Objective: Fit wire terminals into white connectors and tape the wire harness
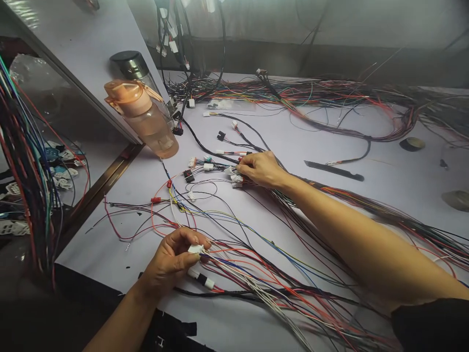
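- The left hand (172, 261), nearest the camera, has its grip pinched on a white connector (195, 249), thumb and fingertips closed around it just above the counter (110, 244); coloured wires trail from it to the right
- A second white plug (205, 281) lies just beside that hand
- Farther out, the right hand (261, 168) reaches across the wire bundle (366, 205); its grip appears closed on a connector cluster (235, 178), though the fingertips are partly hidden
- Beyond, an orange bottle (144, 117) leans tilted at the left, while a black strip (333, 171) and a tape roll (412, 143) lie to the right
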A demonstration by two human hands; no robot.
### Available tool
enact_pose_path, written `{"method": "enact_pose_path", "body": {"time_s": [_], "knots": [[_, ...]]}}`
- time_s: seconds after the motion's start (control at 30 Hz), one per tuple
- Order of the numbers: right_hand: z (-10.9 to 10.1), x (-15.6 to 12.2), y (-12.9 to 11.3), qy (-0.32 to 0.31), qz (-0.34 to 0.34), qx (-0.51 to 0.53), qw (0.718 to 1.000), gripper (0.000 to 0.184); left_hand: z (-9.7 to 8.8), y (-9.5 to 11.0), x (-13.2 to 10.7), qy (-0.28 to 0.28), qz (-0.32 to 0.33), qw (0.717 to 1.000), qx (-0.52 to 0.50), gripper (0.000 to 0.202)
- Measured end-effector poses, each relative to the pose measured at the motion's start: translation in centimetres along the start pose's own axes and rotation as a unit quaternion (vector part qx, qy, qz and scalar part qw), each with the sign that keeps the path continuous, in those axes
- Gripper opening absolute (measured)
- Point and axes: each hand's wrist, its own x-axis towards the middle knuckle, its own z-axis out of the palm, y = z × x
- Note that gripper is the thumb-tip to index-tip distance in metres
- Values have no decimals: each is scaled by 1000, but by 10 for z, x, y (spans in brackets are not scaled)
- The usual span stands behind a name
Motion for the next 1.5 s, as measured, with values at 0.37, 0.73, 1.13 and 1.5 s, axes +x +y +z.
{"method": "enact_pose_path", "body": {"time_s": [0.37,0.73,1.13,1.5], "knots": [[-2,4,-2,-17,40,49,998,28,2,0,0,-18,-12,1000,-18,19],[-4,4,-3,-18,69,54,996,24,1,-1,0,-30,-16,999,-35,19],[5,3,-7,22,62,-13,998,31,2,0,-1,-1,-32,999,-27,21],[9,-126,-67,62,-148,60,985,18,6,1,-3,-7,-14,1000,-12,21]]}}
